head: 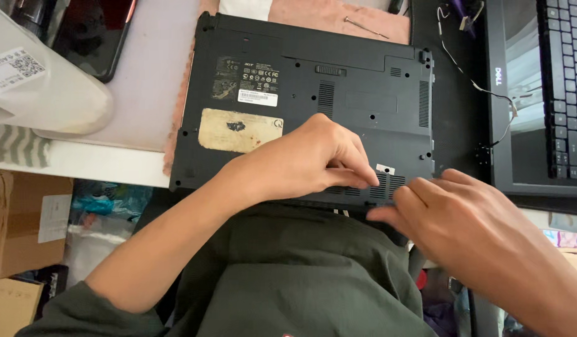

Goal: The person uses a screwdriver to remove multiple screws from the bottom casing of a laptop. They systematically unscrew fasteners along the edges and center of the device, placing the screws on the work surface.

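Note:
A black laptop (338, 81) lies upside down on a pink cloth (313, 14), its underside with vents, stickers and a worn beige label facing up. My left hand (307, 159) rests on the near edge of the underside, fingertips pressed on the vent grille near a small white sticker. My right hand (450, 215) touches the near right corner, fingers curled over the edge. Neither hand holds a loose item.
A second opened black laptop (544, 93) with keyboard lies to the right, loose wires (469, 75) trailing beside it. A thin screwdriver (366, 26) lies on the cloth. A white container (39, 87) and a dark phone (95, 34) sit at left; cardboard boxes (20, 231) stand below.

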